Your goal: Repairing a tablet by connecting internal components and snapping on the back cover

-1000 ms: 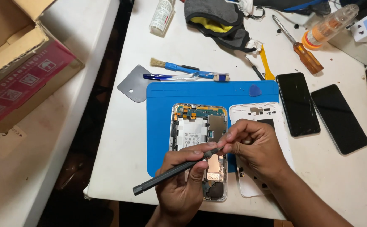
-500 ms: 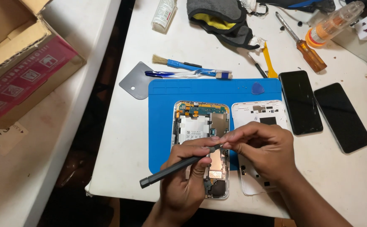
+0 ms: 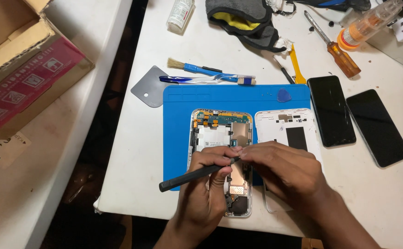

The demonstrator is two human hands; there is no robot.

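Observation:
An opened phone (image 3: 220, 133) with its circuit board bare lies on a blue mat (image 3: 178, 115). Its white back cover (image 3: 287, 127) rests beside it on the right. My left hand (image 3: 206, 193) grips a black spudger (image 3: 187, 176), whose tip points at the middle of the phone's board. My right hand (image 3: 287, 173) pinches at the same spot, fingertips touching the spudger tip. Whatever sits between those fingertips is too small to make out. Both hands cover the lower half of the phone.
Two black phones (image 3: 331, 110) (image 3: 377, 127) lie right of the mat. Behind it are a brush (image 3: 190, 68), a toothbrush (image 3: 210, 79), a grey scraper (image 3: 148, 87), a blue pick (image 3: 283, 95), an orange-handled screwdriver (image 3: 342, 57), a bottle (image 3: 370, 23) and a cloth pouch (image 3: 243, 18). A cardboard box (image 3: 21, 69) stands left.
The hands stay on the phone's middle. The spudger handle has tilted slightly and the view has shifted a little; nothing was picked up or put down.

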